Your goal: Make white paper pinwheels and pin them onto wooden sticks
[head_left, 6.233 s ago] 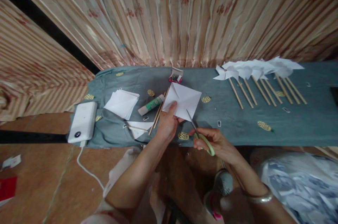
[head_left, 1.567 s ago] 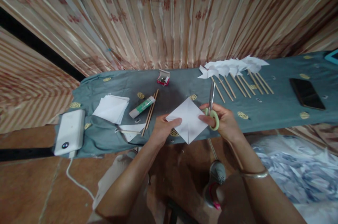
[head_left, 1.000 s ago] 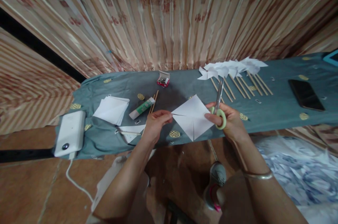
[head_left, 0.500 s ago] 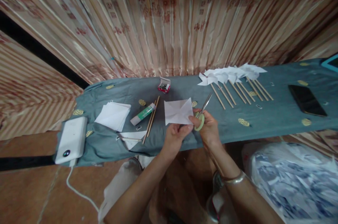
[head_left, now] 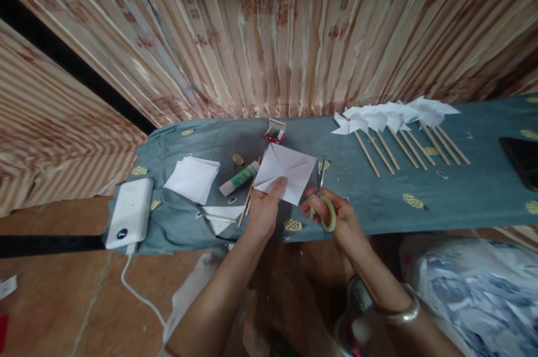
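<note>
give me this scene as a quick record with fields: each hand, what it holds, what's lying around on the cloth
left hand: pinches the near edge of the white paper square, thumb on top
right hand: grips the green-handled scissors, blades pointing away, just right of the paper
surface: blue-grey cloth
left of hands: glue stick, paper stack, white power bank
far side: small red box, open
right: paper pinwheels on sticks in a row; dark phone at the picture's edge
</note>
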`<act>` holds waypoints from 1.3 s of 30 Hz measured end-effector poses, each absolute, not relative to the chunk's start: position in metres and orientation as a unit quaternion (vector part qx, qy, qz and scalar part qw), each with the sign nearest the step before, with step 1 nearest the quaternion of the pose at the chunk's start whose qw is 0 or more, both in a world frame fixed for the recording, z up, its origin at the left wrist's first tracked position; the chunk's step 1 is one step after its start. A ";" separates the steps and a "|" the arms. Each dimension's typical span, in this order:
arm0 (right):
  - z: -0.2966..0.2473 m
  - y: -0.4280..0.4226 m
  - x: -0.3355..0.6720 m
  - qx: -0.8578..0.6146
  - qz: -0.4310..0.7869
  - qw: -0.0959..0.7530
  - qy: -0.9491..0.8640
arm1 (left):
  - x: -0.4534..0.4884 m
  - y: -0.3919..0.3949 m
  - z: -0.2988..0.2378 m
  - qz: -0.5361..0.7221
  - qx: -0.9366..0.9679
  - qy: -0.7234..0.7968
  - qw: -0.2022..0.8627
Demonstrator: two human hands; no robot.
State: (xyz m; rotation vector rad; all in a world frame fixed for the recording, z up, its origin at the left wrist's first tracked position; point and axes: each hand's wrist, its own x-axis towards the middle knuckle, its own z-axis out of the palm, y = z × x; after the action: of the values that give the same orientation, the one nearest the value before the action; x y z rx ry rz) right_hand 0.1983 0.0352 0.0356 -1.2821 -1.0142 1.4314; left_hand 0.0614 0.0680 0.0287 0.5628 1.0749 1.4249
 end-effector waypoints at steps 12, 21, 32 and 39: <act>0.022 0.002 0.202 -0.454 0.677 0.318 -0.484 | 0.052 0.079 0.024 0.638 0.254 0.456 0.567; 0.026 0.007 0.206 -0.472 0.670 0.310 -0.482 | 0.054 0.075 0.017 0.604 0.316 0.498 0.536; 0.028 0.008 0.206 -0.467 0.666 0.320 -0.486 | 0.061 0.072 0.025 0.596 0.317 0.501 0.541; 0.028 0.008 0.207 -0.468 0.668 0.316 -0.486 | 0.061 0.072 0.025 0.593 0.315 0.508 0.540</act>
State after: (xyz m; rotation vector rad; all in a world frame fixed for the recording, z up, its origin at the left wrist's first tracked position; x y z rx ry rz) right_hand 0.2066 0.0080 0.0279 -1.2320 -1.2794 1.7587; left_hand 0.0606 0.0716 0.0254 0.7491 1.2080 1.4091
